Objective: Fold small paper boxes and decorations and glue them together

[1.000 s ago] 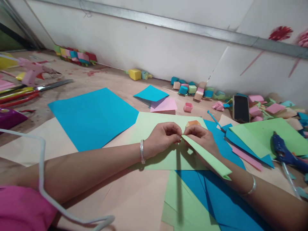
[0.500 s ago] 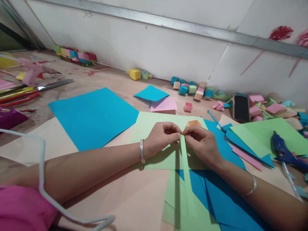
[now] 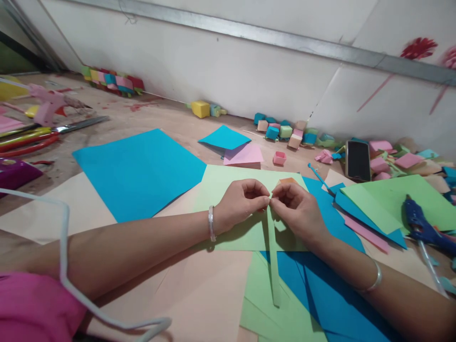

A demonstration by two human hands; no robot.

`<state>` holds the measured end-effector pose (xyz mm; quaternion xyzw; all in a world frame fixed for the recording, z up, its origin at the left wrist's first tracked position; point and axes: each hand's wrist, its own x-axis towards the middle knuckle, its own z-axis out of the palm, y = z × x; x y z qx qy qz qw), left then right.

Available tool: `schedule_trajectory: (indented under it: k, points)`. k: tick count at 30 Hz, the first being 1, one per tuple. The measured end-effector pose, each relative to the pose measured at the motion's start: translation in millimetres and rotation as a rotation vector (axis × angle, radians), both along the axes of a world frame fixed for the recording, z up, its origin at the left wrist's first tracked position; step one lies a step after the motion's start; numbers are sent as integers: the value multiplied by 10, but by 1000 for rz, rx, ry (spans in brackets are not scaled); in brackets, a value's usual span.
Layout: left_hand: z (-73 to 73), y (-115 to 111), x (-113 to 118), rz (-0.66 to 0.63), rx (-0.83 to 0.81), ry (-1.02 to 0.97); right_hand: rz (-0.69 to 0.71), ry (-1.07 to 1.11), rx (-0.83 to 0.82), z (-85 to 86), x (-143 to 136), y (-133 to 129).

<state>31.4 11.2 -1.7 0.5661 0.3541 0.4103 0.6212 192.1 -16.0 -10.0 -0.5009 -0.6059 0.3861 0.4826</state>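
Note:
A narrow light green paper strip [image 3: 272,256] hangs down from between my fingertips. My left hand [image 3: 245,199] pinches its top end between thumb and fingers. Right beside it, my right hand [image 3: 299,209] pinches the same end, the two sets of fingertips almost touching. Both hands are above a light green paper sheet [image 3: 228,237]. Behind my right hand an orange paper piece [image 3: 288,181] shows in part. The very top of the strip is hidden by my fingers.
Blue sheets [image 3: 142,175] lie around the pale green one. At right are a blue glue gun [image 3: 420,223] and a phone [image 3: 357,160]; at left, scissors [image 3: 71,126] and a pink glue gun [image 3: 46,104]. Small paper boxes [image 3: 281,130] line the wall. A white cord [image 3: 64,247] crosses my left arm.
The strip's lower end has swung up and toward me less, so its tip now shows over the green sheets. Both hands stay pinched in nearly the same place.

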Motion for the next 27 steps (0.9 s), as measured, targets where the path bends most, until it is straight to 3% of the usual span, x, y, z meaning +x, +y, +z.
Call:
schedule_trajectory:
  k: [4,8,14,18,21,27]
  points:
    - [3,2,-10,-29,-2,-48,13,80,-38,1,-16,-16]
    - [7,4,-5,-24,-12,-54,27,-3,22,11,7,-28]
    - [-15,39,21,127,-95,-70,109,-393,435,9,67,12]
    - [-29,55,19,114,-115,-89,78,-492,574,-1,68,29]
    - [-38,55,10,82,-116,-111,47,-469,539,-11,68,27]
    - [-45,48,8,51,-140,-145,32,-174,181,-54,64,36]
